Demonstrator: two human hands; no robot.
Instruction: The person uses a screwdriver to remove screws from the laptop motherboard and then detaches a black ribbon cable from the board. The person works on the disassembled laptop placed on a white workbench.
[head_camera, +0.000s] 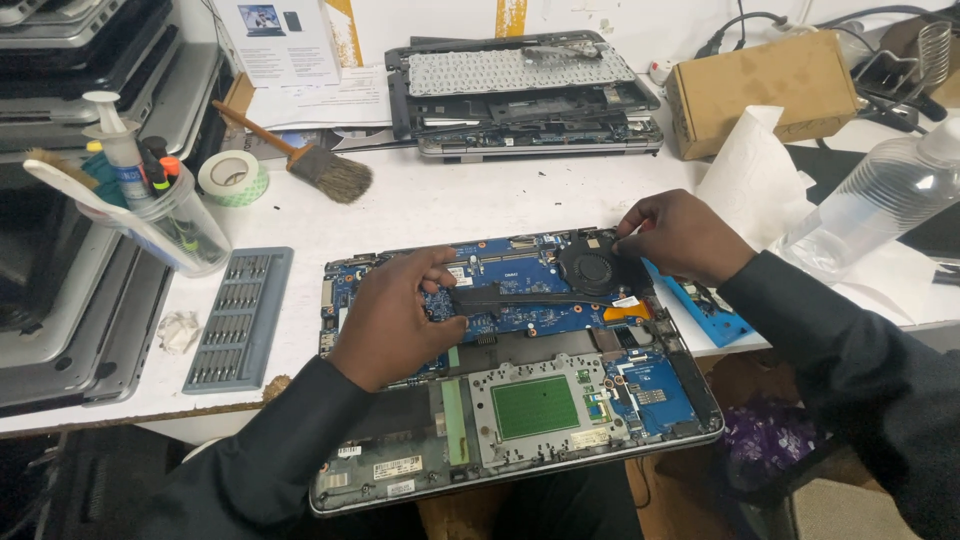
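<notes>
A white worktable (450, 200) carries an opened laptop base (520, 370) that lies flat at its near edge, the blue circuit board (520, 290) exposed. Both forearms, in dark sleeves, reach in from below and angle toward the board. The left hand (395, 315) lies palm down over the board's left part, fingers curled and pressing on the black heat pipe (520, 296). The right hand (680, 235) arches over the round black fan (592, 268) at the board's upper right, fingertips pinched narrowly on the fan's edge. A grey tray of screwdriver bits (240, 318) rests left of the laptop.
</notes>
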